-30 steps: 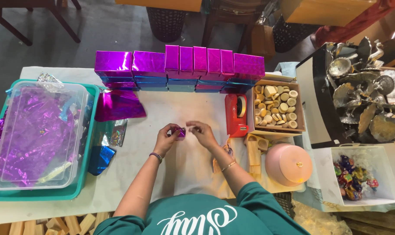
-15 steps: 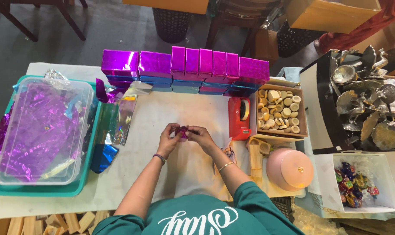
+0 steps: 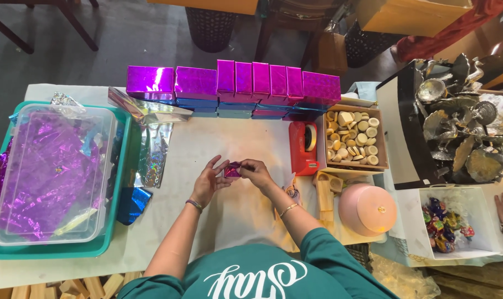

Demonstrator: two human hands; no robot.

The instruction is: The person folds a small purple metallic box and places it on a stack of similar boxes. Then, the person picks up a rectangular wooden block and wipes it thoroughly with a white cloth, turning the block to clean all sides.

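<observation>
My hands meet mid-table: left hand [image 3: 207, 182] and right hand [image 3: 257, 173] on small wrapped piece [image 3: 232, 170] between them. Row of wrapped boxes [image 3: 235, 83] behind, along far edge. Lidded tub [image 3: 52, 171] in tray [image 3: 121, 221] at left. Tape dispenser [image 3: 303, 147] just right; box of wooden pieces [image 3: 352, 138] beside it; round lidded box [image 3: 368, 209] nearer, right.

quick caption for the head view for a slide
Both hands, left hand and right hand, pinch a small purple foil-wrapped piece over the table.
</observation>
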